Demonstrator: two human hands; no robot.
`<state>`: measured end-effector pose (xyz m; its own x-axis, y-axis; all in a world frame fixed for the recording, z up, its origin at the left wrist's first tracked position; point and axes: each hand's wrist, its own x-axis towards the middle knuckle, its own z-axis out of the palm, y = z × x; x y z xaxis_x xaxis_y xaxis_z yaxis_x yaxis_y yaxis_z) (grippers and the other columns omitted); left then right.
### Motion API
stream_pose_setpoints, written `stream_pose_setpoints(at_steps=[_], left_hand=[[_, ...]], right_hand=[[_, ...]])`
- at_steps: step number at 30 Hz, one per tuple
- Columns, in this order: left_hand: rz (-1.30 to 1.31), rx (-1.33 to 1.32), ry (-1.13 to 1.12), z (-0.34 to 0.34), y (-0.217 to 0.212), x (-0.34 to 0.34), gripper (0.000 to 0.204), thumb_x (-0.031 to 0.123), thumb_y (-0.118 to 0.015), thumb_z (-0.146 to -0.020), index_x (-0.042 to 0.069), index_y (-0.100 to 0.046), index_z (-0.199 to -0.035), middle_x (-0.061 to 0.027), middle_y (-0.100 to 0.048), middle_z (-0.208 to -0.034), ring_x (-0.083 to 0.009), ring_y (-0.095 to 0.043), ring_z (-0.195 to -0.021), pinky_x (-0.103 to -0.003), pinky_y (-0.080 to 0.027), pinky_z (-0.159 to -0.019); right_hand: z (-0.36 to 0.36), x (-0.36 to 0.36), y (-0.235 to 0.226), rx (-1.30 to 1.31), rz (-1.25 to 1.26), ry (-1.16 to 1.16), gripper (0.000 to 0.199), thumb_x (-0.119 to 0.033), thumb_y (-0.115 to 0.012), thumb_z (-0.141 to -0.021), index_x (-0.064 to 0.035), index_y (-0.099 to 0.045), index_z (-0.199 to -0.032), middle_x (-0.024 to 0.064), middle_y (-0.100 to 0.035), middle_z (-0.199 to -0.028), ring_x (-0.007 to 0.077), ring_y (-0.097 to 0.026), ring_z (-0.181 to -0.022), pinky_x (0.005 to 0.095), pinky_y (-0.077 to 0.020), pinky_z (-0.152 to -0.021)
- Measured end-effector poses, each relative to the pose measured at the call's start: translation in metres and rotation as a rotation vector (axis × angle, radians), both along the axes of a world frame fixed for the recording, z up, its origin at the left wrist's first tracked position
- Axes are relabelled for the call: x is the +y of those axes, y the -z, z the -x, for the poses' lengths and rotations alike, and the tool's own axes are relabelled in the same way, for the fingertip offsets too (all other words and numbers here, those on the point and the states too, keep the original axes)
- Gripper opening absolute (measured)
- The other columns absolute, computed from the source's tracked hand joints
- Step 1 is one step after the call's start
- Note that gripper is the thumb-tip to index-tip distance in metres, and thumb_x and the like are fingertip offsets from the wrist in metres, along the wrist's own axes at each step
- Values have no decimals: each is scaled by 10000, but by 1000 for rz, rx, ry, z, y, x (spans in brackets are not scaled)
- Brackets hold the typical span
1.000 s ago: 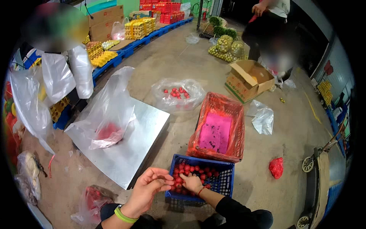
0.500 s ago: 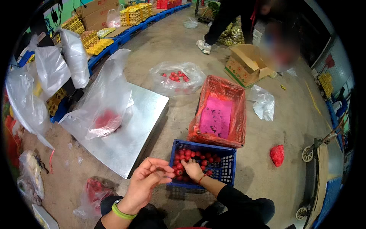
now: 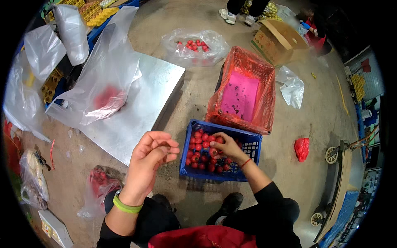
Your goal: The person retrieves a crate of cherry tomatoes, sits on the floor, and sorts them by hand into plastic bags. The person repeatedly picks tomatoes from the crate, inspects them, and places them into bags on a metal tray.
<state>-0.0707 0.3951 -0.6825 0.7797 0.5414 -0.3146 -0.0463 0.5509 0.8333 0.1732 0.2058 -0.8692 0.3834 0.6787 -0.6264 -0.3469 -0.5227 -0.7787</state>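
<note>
A small blue plastic crate [image 3: 253, 145] stands on the concrete floor in front of my knees, holding several small red round fruits [image 3: 198, 149]. My right hand [image 3: 226, 148] reaches into the crate and its fingertips pinch one of the fruits among the pile. My left hand [image 3: 151, 155] is raised to the left of the crate, over the edge of a steel plate [image 3: 144, 107]. Its fingers curl loosely toward the thumb, and I cannot see whether anything small lies inside them. A green band circles my left wrist.
An orange-red crate with a pink liner [image 3: 244, 89] stands behind the blue one. A clear bag with red fruit [image 3: 105, 97] lies on the steel plate, and another bag of fruit [image 3: 194, 45] on the floor beyond. A cardboard box [image 3: 277, 37], another person's feet [image 3: 237, 15], a red bag [image 3: 302, 149] and a cart wheel [image 3: 331, 155] lie around.
My left hand has drawn back from the blue crate and lifted to the left. My right hand stays in the crate among the fruits. My view has tipped further down.
</note>
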Motion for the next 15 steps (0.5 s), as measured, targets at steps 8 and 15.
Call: stream_pose_setpoints(at_steps=[8,15], left_hand=[[-420,-134,273,-50,5,-1,489,-14,-582,-952,53,-477,-1425,-56,-519,-1382,-180,-449,-1351,-363,-458,-1054],[-253,-325,369,-77,-23,-15,489,25,-609,-972,44,-453,-1435,-107,-573,-1356,-184,-567,-1230,-327,-457,-1046]], right_hand=[[12,19,-178,367,-328,40,515,-255,-676,-975,-83,-458,-1408,66,-611,-1257,154,-684,-977,331,-633,-679],[36,24,-241,355,-411,17,460,-260,-625,-1006,-94,-467,-1405,54,-613,-1222,152,-663,-957,336,-597,-656]])
